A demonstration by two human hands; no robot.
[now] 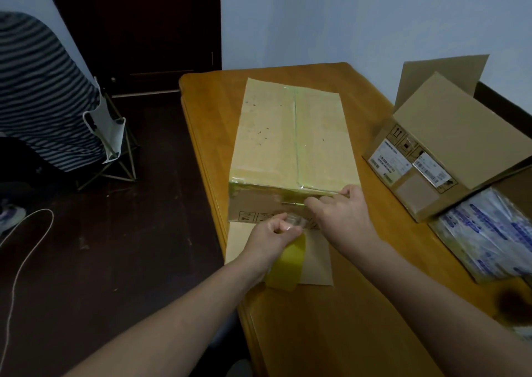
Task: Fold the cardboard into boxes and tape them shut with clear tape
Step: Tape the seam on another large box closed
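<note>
The only camera sat on my head, wide-angled, facing forward and down. My forearms came in from the bottom edge, and my left hand [276, 232] and right hand [342, 212] met near the middle, close below the lens. The table [359, 319] ran from centre to right; the floor [100, 261] took the left, the wall [345, 17] the top.

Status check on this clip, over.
Left hand grips tape roll. Right hand presses cardboard box near side. Top seam taped. Nothing blocking.
</note>
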